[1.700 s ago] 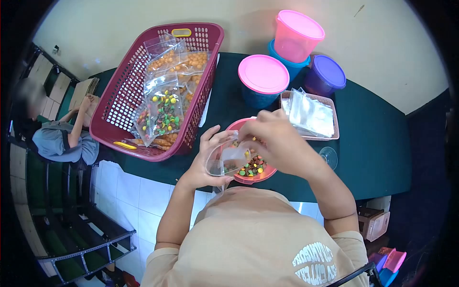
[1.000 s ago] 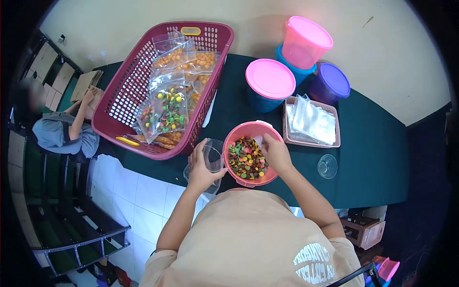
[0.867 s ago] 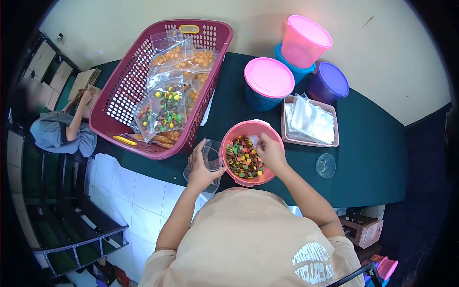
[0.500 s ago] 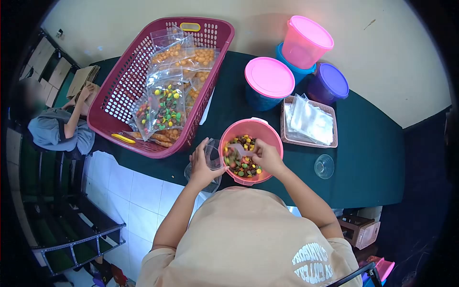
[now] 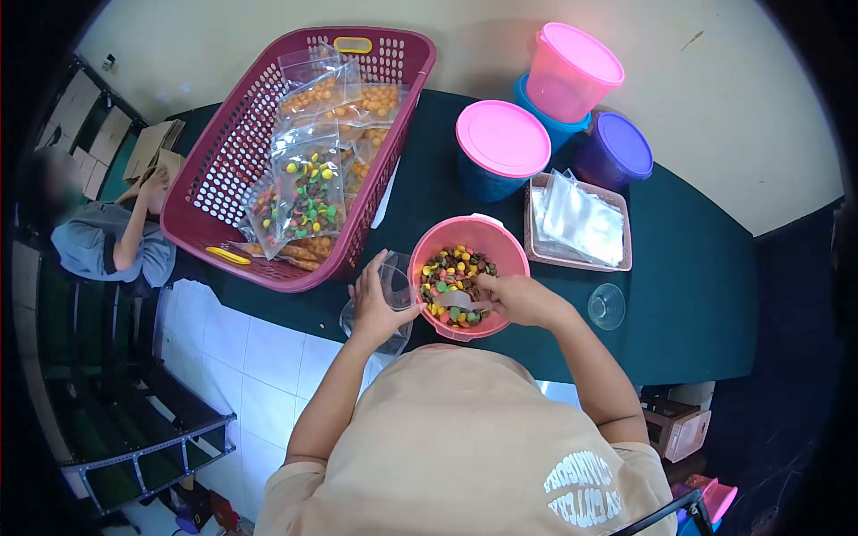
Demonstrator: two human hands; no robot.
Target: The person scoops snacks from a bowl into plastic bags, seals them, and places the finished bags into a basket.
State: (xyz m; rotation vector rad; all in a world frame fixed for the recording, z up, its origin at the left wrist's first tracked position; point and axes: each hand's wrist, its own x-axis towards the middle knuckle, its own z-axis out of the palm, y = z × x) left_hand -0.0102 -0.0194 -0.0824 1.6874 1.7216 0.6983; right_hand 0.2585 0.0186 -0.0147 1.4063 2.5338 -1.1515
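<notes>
A pink tub (image 5: 514,250) of colourful candies (image 5: 460,268) stands in front of me on the dark green table. My right hand (image 5: 527,301) reaches over its right rim, closed on a translucent scoop (image 5: 456,300) that lies among the candies. At the tub's left side, my left hand (image 5: 377,308) is wrapped round a clear plastic bag (image 5: 398,279), its thumb by the rim. The bag's mouth is open beside the tub, and its lower part hangs near the table edge.
A maroon basket (image 5: 204,161) with filled bags stands left. Lidded tubs (image 5: 503,138) are at the back. A small tray (image 5: 626,259) holds empty bags; a clear cup (image 5: 606,306) is right. Another person (image 5: 116,241) sits far left, holding cardboard.
My right hand has moved slightly right and down with the scoop, which has gone from above the candies at the tub's left down into them. The left hand has barely moved.
</notes>
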